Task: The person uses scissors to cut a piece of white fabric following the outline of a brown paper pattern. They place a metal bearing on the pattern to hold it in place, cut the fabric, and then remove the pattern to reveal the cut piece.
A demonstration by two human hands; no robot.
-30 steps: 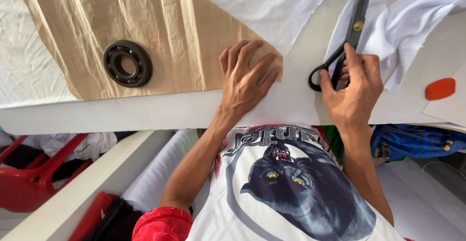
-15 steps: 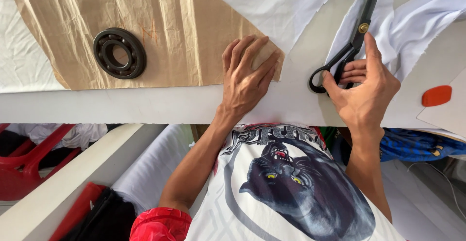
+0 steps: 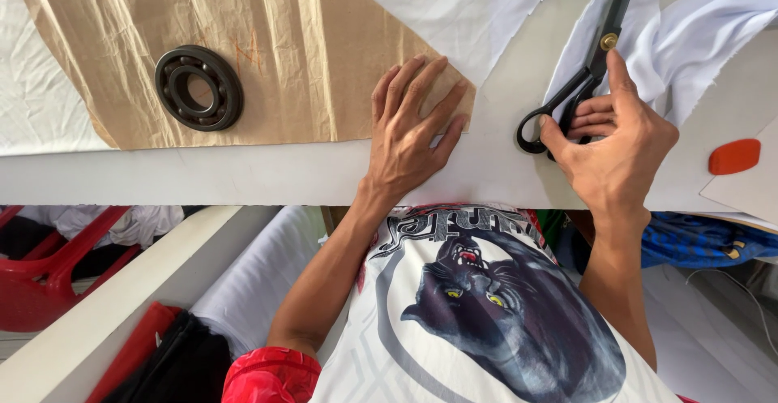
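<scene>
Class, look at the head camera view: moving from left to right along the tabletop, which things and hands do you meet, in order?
Dark metal bearing ring on the brown paper pattern → left hand pressed flat on the pattern's corner → black scissors → right hand, fingers at the scissor handles → orange chalk piece.

Left hand (image 3: pixel 409 139) flat, fingers spread; right hand (image 3: pixel 616 147) curled, thumb raised.

1 scissors (image 3: pixel 596 62) | 1 bearing ring (image 3: pixel 198 87) | 1 paper pattern (image 3: pixel 267 38) | 1 orange chalk (image 3: pixel 734 156)
</scene>
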